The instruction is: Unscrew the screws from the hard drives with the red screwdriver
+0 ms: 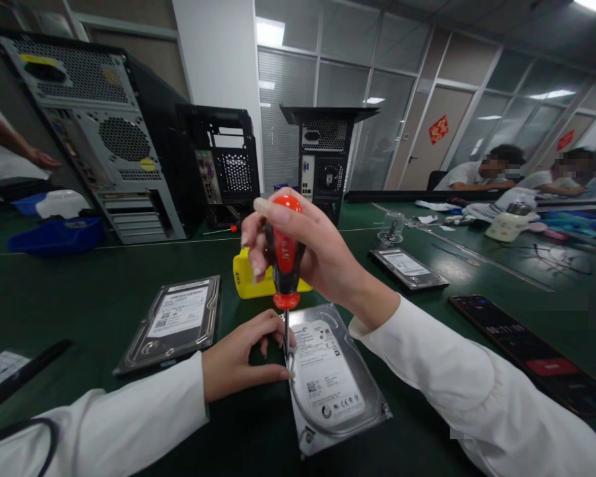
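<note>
A red and black screwdriver (286, 265) stands upright, its handle gripped from above by my right hand (312, 245). Its shaft points down to the left side of a silver hard drive (372, 404) with a white label. At that same edge is my left hand (246, 354), thumb and fingers curved around the shaft's lower end and touching the drive; whether the fingertips pinch anything is hard to make out. Behind the drive lies a yellow object (253, 275), partly hidden by my right hand.
Another hard drive (179, 318) lies left, a third (407, 268) at right near a clear cup (391, 228). A phone (526, 351) is beside my right sleeve. Computer cases (163, 132) stand behind, with a blue tray (54, 235) at left. People sit at back right; a person's arm shows far left.
</note>
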Demonstrator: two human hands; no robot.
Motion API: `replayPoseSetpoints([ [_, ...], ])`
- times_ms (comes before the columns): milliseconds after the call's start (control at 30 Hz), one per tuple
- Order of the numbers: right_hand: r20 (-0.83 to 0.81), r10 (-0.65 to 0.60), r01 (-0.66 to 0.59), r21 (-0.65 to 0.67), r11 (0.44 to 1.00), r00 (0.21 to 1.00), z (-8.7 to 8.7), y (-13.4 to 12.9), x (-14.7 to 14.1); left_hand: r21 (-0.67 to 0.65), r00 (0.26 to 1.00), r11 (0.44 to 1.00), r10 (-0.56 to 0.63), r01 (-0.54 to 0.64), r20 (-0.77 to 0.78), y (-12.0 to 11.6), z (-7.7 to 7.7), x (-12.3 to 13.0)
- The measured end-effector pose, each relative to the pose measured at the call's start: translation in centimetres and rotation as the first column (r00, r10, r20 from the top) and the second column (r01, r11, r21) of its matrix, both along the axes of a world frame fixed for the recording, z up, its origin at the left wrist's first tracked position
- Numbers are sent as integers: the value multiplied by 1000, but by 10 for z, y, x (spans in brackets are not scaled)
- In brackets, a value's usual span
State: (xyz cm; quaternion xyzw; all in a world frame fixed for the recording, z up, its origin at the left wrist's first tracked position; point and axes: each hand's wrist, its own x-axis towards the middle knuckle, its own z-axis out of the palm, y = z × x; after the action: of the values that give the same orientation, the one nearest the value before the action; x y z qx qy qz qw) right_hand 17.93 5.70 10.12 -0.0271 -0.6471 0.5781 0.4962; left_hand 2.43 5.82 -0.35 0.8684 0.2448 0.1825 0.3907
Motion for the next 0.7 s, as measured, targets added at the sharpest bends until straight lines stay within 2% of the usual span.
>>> replayPoseSetpoints([
  [167, 6, -11, 11, -27, 1000, 1000, 0, -2, -1, -3, 1000, 1000, 2, -2, -4, -1, 1, 0],
  [367, 14, 36, -36, 10, 999, 999, 2, 0, 0, -7, 1000, 1000, -13, 13, 9, -1, 2, 0],
  [500, -2, 32, -32, -40, 999, 999, 2, 1, 1, 1, 1000, 1000, -5, 5, 3, 1, 0, 0],
  [700, -16, 13, -13, -20, 1000, 1000, 1, 0, -1, -1, 1000, 1000, 4, -4, 0, 0, 0, 0],
])
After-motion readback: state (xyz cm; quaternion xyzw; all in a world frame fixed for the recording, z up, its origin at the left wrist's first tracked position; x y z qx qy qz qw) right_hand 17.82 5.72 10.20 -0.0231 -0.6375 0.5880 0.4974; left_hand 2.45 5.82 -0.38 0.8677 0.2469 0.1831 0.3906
